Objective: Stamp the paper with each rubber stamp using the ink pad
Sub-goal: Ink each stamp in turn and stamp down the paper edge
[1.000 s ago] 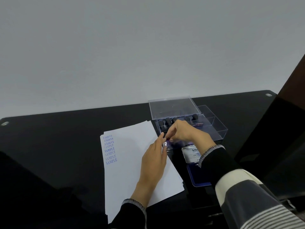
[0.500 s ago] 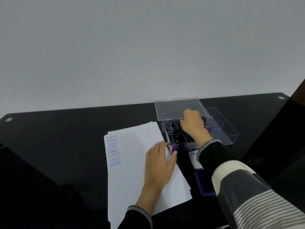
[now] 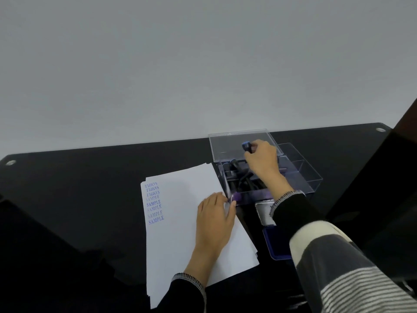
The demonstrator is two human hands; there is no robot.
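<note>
Now the rubber stamp (image 3: 246, 147), a small dark one with a blue end, is pinched in the fingers of the right hand (image 3: 262, 162) and held above the clear plastic box (image 3: 302, 177), in front of its raised lid (image 3: 228, 143). More dark stamps (image 3: 239, 177) lie in the box's left compartment. At about seven o'clock from the box lies the paper (image 3: 180, 222), with a column of blue SAMPLE prints (image 3: 154, 203) down its left edge. The left hand (image 3: 214, 224) rests flat on the sheet, fingers straight, their tips touching the box's near corner. At five o'clock from that hand sits the blue ink pad (image 3: 274, 245), partly hidden by the right sleeve (image 3: 327, 256).

By my reading, the step in hand is fetching a fresh stamp. Next it wants carrying toward six o'clock to the pad, its face turned down and pressed squarely for ink, then set on a bare part of the sheet.
</note>
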